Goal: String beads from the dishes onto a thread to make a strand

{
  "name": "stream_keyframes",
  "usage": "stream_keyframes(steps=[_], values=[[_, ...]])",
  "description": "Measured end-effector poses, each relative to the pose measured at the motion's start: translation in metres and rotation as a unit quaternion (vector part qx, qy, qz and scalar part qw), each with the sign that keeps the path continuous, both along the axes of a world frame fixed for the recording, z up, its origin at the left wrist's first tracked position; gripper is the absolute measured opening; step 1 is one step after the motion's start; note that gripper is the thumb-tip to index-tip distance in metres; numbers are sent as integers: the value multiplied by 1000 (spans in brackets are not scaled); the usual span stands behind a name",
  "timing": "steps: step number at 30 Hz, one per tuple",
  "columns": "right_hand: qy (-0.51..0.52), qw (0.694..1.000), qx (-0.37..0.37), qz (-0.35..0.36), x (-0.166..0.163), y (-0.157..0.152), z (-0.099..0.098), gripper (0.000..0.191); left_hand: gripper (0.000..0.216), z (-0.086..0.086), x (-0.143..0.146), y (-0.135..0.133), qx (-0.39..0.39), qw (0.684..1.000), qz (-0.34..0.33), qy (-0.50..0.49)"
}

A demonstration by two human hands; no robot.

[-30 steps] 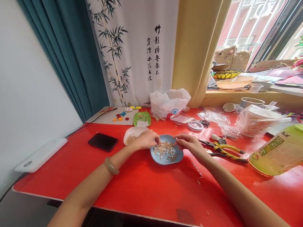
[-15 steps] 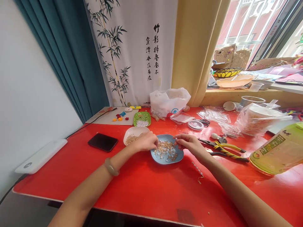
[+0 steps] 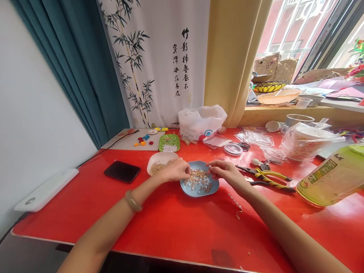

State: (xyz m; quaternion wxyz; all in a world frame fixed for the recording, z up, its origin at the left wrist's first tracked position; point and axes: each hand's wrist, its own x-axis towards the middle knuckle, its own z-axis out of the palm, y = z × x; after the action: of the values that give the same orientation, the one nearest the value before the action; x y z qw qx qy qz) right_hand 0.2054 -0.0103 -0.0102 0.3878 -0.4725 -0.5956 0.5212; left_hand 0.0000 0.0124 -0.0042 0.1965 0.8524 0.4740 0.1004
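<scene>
A blue dish of small gold and pearl beads sits on the red table. My left hand hovers at the dish's left rim with fingertips pinched over the beads. My right hand is at the dish's right rim, fingers pinched on a small white bead at the end of a thin beaded strand that trails back along my forearm. A green bangle is on my left wrist.
A white bowl of gold beads and a green tray of pearls lie behind the dish. A black phone is to the left. Yellow-handled pliers, a thread spool, plastic bags and a green packet crowd the right.
Both hands stay at the dish; my left fingertips have dipped slightly towards the beads. The view has shifted a little.
</scene>
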Motion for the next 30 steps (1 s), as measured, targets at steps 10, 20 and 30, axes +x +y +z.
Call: stream_keyframes(steps=[10, 20, 30], values=[[20, 998, -21, 63, -12, -10, -4, 23, 20, -10, 6, 11, -264, 838, 90, -469], [17, 993, 8, 113, -18, -17, -1, 27, 23, -13, 16, -4, -343, 745, 40, -570], [15, 995, -2, 100, -25, -27, 2, 22, 23, -17, 21, -4, -363, 709, 55, -602]])
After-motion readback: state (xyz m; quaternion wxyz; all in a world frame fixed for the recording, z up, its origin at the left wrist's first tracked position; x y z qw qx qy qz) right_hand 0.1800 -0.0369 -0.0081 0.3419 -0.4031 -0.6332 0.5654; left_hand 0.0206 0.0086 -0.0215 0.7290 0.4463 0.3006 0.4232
